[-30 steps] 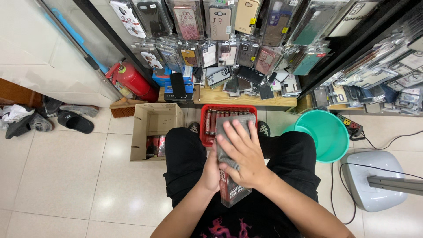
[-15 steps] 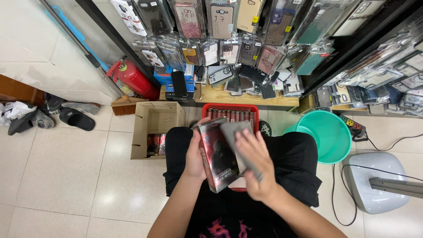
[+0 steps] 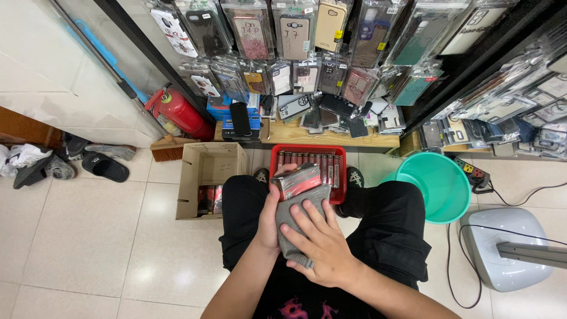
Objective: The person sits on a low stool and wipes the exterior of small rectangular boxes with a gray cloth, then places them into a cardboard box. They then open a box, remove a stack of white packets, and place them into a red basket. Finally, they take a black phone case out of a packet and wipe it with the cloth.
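Head view: left hand (image 3: 269,221) grips packet (image 3: 297,180), right hand (image 3: 322,248) fingers spread, pressing grey cloth (image 3: 295,221) on it; red basket (image 3: 307,155) behind holds more packets, cardboard box (image 3: 207,168) a few.

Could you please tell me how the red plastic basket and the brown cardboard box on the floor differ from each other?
The red plastic basket has slatted walls and is packed with a row of upright packets; the brown cardboard box has solid walls, open flaps, and only a few packets in one corner. The basket sits between the person's feet, the box to their left. Both are open-topped, rest on the tiled floor and hold reddish packets.
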